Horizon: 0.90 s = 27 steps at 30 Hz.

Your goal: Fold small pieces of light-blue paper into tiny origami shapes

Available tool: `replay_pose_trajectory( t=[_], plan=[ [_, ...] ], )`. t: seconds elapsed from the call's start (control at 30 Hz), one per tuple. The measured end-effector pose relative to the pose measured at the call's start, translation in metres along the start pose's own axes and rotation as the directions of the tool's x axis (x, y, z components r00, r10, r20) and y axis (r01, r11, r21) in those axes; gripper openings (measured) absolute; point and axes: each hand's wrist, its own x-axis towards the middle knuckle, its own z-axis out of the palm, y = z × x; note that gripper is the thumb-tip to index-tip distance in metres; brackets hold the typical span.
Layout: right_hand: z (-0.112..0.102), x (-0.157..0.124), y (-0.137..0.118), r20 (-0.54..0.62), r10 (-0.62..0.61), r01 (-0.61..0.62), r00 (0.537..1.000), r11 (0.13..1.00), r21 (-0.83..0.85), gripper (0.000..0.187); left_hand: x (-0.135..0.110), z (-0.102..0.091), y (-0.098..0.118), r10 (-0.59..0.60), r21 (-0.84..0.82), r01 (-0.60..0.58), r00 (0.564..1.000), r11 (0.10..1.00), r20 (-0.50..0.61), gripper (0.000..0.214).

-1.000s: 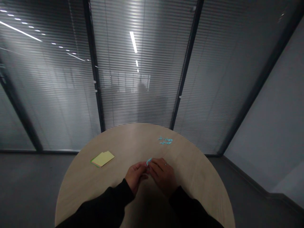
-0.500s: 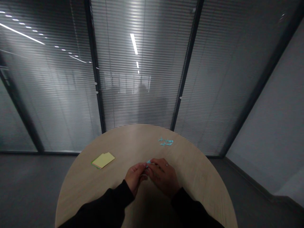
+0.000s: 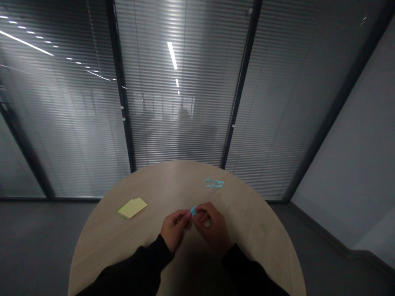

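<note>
A small light-blue folded paper piece point(image 3: 193, 211) is pinched between my two hands, over the near middle of the round table. My left hand point(image 3: 175, 230) grips its left side with thumb and fingertips. From the right, the thumb and index finger of my right hand point(image 3: 214, 230) close on it, with a gap showing inside the curled fingers. The fingertips cover part of the piece, so its exact shape cannot be made out. Farther back lie several similar light-blue pieces point(image 3: 215, 183) in a loose group.
A stack of sticky notes point(image 3: 132, 207), yellow on top with green and pinkish edges below, lies at the left of the wooden table point(image 3: 173, 176). Glass partitions with blinds point(image 3: 185, 135) stand right behind the table's far edge. A pale wall point(image 3: 348, 172) rises at the right.
My right hand's fingers have lifted and curled into a more open pinch, and more of the blue piece shows. The left fingers have shifted slightly. The whole view has drifted a little.
</note>
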Motion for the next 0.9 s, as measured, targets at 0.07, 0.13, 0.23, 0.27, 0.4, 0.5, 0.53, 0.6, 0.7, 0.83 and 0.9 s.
replay_pose_trajectory(
  t=[0.07,0.13,0.23,0.27,0.4,0.5,0.53,0.6,0.7,0.83,0.9],
  plan=[
    [-0.002,0.001,-0.005,0.037,-0.074,0.078,0.997,0.993,-0.093,0.011,0.000,-0.001,-0.002,-0.005,-0.024,0.005,1.000,1.000,-0.001,0.046],
    [-0.003,0.002,-0.006,0.053,-0.116,0.123,0.992,0.981,-0.149,0.010,0.002,-0.001,-0.004,-0.005,-0.041,0.005,1.000,0.999,0.004,0.046],
    [-0.003,0.002,-0.005,0.057,-0.182,0.191,0.982,0.955,-0.226,0.008,0.003,-0.002,-0.007,-0.010,-0.053,0.011,1.000,0.999,0.016,0.047],
    [-0.003,0.002,-0.005,0.055,-0.207,0.214,0.977,0.944,-0.252,0.008,0.004,-0.003,-0.008,-0.013,-0.052,0.014,1.000,0.999,0.019,0.048],
    [-0.004,0.002,-0.003,0.047,-0.329,0.322,0.943,0.868,-0.379,0.013,0.004,-0.002,-0.010,-0.017,-0.058,0.019,1.000,0.998,0.022,0.049],
    [-0.005,0.001,-0.003,0.106,-0.423,0.418,0.900,0.766,-0.489,0.017,0.004,-0.003,-0.011,-0.042,-0.101,0.044,0.999,0.994,0.023,0.047],
    [-0.005,0.001,-0.003,0.137,-0.450,0.451,0.882,0.726,-0.519,0.018,0.004,-0.003,-0.011,-0.054,-0.117,0.056,0.998,0.992,0.017,0.046],
    [-0.006,0.001,-0.003,0.196,-0.497,0.512,0.845,0.649,-0.563,0.018,0.004,-0.003,-0.011,-0.075,-0.140,0.073,0.997,0.987,-0.006,0.044],
    [-0.007,0.001,-0.002,0.255,-0.528,0.562,0.810,0.576,-0.594,0.017,0.004,-0.001,-0.010,-0.082,-0.175,0.077,0.996,0.982,-0.023,0.043],
    [-0.007,0.000,-0.001,0.275,-0.525,0.571,0.806,0.564,-0.596,0.018,0.002,0.004,-0.006,-0.095,-0.285,0.090,0.996,0.954,-0.003,0.042],
    [-0.007,0.000,0.000,0.289,-0.524,0.578,0.801,0.551,-0.602,0.018,0.000,0.007,-0.004,-0.111,-0.320,0.110,0.994,0.941,0.015,0.040]
  ],
)
